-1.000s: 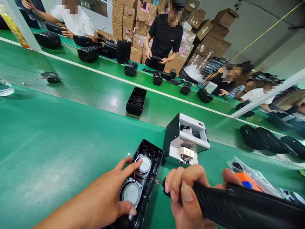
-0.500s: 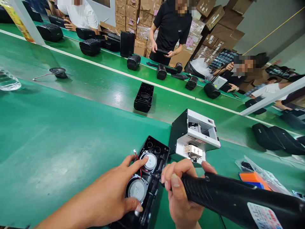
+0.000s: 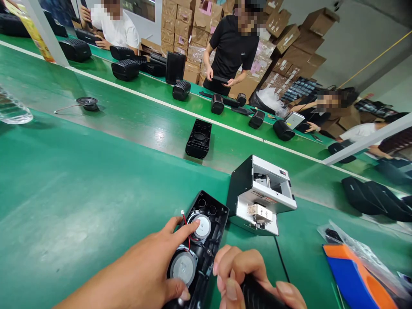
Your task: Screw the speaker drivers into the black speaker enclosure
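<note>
A black speaker housing lies on the green mat, holding two round speaker drivers, an upper one and a lower one. Red and black wires with a white plug stick out beside the upper driver. My left hand rests over the housing with its fingers apart, the index fingertip on the upper driver and the thumb at the lower one. My right hand is wrapped round a black power screwdriver, just right of the housing; most of the tool is out of frame.
Behind my right hand stands a white and black screw feeder. An open black housing and a loose driver lie on the belt. To the right are an orange and blue object and plastic bags. Several people work beyond.
My right hand and the screwdriver have moved down, and the tool has swung mostly out of view. My left hand keeps its place on the housing. The view has shifted slightly.
</note>
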The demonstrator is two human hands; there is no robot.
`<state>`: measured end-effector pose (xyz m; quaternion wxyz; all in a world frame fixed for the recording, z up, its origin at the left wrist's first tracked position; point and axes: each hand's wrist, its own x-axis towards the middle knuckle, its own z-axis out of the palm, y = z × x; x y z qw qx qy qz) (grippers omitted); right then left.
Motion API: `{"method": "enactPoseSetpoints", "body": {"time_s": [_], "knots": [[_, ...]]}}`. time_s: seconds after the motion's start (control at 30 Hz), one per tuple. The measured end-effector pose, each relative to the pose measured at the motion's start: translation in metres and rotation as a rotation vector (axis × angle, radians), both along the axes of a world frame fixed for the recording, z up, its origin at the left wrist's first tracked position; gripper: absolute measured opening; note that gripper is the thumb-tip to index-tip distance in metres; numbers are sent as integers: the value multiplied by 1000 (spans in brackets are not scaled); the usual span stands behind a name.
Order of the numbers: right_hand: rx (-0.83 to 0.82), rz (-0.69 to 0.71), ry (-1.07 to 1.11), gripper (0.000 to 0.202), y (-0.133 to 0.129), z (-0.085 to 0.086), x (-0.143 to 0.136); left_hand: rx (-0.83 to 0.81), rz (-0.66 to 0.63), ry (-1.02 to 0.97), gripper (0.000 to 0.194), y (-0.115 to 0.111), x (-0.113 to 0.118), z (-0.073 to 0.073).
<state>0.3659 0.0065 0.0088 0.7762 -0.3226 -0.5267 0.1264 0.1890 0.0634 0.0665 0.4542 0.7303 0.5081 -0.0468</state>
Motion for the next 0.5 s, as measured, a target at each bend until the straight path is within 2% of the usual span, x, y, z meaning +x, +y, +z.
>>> {"method": "enactPoseSetpoints", "body": {"time_s": [0.1,0.17,0.23,0.4,0.5], "knots": [[8,-13,77,29,2,3,-8,-45,30,-33,119,2,0,1],[37,-22,66,33,6,8,-10,-29,38,-38,119,1,0,0],[49,14,-13,46,11,13,-9,-2,40,-42,119,-1,1,0],[-107,83,-41,47,16,11,3,60,46,-49,118,-4,2,-2],[-188,56,-100,28,16,6,8,111,41,-62,117,-5,0,-9]]}}
